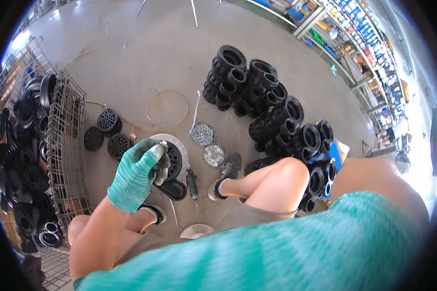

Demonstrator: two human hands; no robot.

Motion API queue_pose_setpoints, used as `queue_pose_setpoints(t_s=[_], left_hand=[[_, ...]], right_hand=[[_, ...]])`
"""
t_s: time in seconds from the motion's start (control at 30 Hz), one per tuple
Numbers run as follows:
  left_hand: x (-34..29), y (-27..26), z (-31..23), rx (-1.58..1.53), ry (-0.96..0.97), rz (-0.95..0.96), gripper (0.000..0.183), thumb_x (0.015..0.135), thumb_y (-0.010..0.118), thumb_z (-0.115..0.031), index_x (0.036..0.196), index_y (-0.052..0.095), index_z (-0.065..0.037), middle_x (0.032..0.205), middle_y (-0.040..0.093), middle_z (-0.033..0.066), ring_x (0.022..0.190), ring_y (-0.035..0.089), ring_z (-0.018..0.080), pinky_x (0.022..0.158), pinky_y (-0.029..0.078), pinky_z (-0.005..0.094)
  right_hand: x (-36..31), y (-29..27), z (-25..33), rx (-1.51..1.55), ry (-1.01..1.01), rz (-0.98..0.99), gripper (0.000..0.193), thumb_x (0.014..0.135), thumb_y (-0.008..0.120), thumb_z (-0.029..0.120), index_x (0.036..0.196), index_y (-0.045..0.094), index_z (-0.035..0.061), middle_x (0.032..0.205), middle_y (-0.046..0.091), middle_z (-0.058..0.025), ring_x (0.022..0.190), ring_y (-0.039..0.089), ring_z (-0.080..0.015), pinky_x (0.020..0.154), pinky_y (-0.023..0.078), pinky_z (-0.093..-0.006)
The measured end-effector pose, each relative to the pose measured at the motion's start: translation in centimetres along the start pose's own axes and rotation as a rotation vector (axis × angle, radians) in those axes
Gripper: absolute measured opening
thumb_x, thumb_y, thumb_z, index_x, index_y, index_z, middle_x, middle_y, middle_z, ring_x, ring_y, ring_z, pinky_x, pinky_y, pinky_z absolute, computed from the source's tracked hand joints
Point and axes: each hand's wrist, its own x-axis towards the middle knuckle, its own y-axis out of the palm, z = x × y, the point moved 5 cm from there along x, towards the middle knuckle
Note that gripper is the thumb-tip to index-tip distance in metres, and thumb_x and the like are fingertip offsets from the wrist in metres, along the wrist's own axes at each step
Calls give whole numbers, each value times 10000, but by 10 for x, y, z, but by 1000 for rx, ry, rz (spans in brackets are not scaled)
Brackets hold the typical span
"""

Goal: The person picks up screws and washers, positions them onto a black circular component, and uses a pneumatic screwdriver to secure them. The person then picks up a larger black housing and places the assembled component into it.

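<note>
My left hand [137,172], in a green knit glove with a grey palm, is closed. Between thumb and forefinger it pinches a small shiny metal piece [164,143], too small to name. Below that hand a black perforated round part [176,162] rests on a white round base [182,150], beside a black oval piece [174,189]. A green and black power screwdriver [192,184] lies just right of it. My right hand [267,252], in a similar green glove, fills the bottom of the view very close up and blurred, its fingers hidden.
Two round containers of small metal parts [202,134] and pale washer-like pieces [214,154] stand ahead. Black pipe fittings [262,82] are stacked to the right. Black perforated caps [109,121] lie left, near a wire cage [70,145] of black parts. A thin hose [167,92] loops on the floor.
</note>
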Motion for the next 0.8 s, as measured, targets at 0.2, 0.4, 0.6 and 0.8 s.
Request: queue_pose_setpoints(t_s=[0.2, 0.4, 0.6, 0.8], left_hand=[[-8, 6, 2, -43, -9, 84, 259, 988, 640, -283, 1078, 637, -40, 813, 655, 12, 636, 590, 75, 538, 443, 212], [-13, 8, 1, -99, -23, 65, 235, 984, 634, -244, 1022, 623, -12, 794, 626, 38, 602, 555, 95, 503, 441, 244], [-5, 5, -3, -22, -36, 23, 281, 993, 637, -293, 1053, 636, -19, 804, 644, 25, 621, 580, 77, 537, 446, 213], [-13, -13, -13, -85, 17, -53, 259, 984, 647, -266, 1066, 632, -20, 806, 653, 42, 637, 615, 105, 540, 488, 231]], right_hand=[[-7, -4, 16, 31, 33, 22, 265, 883, 712, 298, 993, 702, 58, 870, 714, -115, 750, 695, -188, 654, 535, -333], [-1, 1, 23, 45, -32, 46, 273, 875, 716, 296, 997, 698, 52, 873, 713, -121, 756, 695, -191, 658, 537, -336], [16, 1, 31, 49, -67, 94, 282, 867, 720, 293, 1000, 694, 46, 875, 712, -127, 761, 694, -195, 661, 539, -338], [18, 6, 23, 93, -47, 61, 291, 859, 723, 290, 1004, 690, 39, 878, 711, -132, 766, 694, -198, 665, 541, -341]])
